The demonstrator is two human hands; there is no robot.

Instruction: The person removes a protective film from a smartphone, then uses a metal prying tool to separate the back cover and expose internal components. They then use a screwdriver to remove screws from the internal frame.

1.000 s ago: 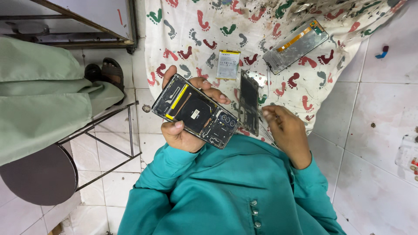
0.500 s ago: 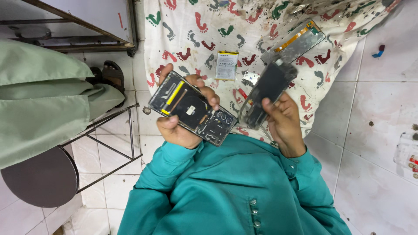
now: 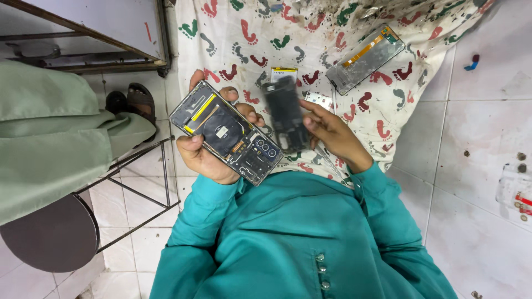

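Observation:
My left hand (image 3: 206, 155) grips an opened phone body (image 3: 233, 133), its back off, showing a yellow strip, a round coil and camera lenses. My right hand (image 3: 331, 133) holds a dark flat phone part (image 3: 285, 113), blurred by motion, right beside the phone's upper end. Both hands hover over a white cloth with coloured footprints (image 3: 327, 33). On the cloth lie a screen panel with an orange flex (image 3: 366, 58) at the upper right, a small battery (image 3: 284, 73) and a small white part (image 3: 318, 99).
A person in green clothes (image 3: 55, 133) sits at the left on a metal-framed stool (image 3: 50, 238), a sandalled foot (image 3: 136, 102) near the cloth. White floor tiles (image 3: 482, 155) lie at the right with small scattered bits (image 3: 518, 196). A metal shelf (image 3: 88, 39) is at the upper left.
My right hand picked up the dark flat part from the cloth, lifted it, then swung it left toward the opened phone. My left hand kept the phone nearly still.

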